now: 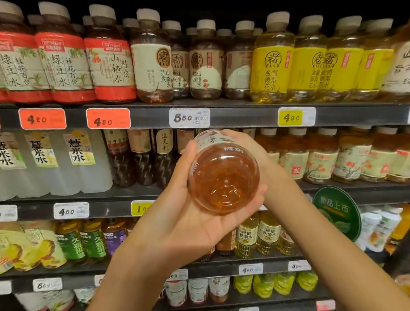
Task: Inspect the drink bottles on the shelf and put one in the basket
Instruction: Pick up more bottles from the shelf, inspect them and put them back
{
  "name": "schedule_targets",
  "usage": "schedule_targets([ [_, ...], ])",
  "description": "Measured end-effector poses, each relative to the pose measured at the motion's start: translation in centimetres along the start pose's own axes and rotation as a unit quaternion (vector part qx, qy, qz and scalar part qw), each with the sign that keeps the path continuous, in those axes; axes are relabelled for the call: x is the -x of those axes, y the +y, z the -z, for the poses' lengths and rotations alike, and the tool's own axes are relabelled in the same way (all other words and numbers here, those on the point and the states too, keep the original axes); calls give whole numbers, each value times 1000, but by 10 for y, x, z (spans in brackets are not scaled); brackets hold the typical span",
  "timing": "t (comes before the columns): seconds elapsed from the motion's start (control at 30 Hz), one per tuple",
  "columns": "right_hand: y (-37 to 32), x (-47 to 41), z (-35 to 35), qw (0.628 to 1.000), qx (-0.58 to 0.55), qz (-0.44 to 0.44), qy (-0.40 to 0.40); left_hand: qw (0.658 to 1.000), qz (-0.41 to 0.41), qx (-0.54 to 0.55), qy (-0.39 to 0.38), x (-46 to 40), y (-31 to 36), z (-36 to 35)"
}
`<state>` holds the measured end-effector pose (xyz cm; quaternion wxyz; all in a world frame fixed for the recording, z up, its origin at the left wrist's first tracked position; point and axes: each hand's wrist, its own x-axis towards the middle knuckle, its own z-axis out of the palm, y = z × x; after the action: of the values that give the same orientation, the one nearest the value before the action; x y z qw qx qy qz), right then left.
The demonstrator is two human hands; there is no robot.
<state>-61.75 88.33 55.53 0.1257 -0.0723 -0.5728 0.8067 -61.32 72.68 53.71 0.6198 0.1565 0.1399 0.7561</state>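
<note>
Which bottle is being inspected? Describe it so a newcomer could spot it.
In front of the drinks shelf, below the white 5.50 price tag, both hands cradle one amber drink bottle. It is the only one off the shelf, tipped so its round base faces the camera.

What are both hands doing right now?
Left hand: cradles the amber drink bottle, fingers curled round its base.
Right hand: grips the same bottle higher up.

A clear plastic drink bottle (223,177) of amber liquid is tipped on its side in front of the shelf (243,114), its round base facing the camera. A pale label wraps its body, printed "500mL" near the base.
</note>
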Motion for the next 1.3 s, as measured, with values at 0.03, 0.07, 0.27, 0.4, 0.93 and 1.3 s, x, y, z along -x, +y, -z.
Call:
schedule_targets([
  [0.03,-2,-2,0,1000,-6,4,-2,1000,-1,-1,6,0,0,1],
  [0.07,-6,-2,-1,1000,-18,2,-10,1000,-3,-10,12,0,0,3],
  [0.27,-33,9,-4,990,-40,113,-71,987,-64,-146,25,-7,-1,22],
  [0.4,-35,21,-3,945,118,303,-40,904,-129,-397,85,-11,1,39],
  [0.93,-14,54,10,820,308,463,-134,605,-385,-686,122,-25,11,64],
  [1.3,-10,60,9,810,308,463,-187,612,-363,-689,138,-39,11,71],
])
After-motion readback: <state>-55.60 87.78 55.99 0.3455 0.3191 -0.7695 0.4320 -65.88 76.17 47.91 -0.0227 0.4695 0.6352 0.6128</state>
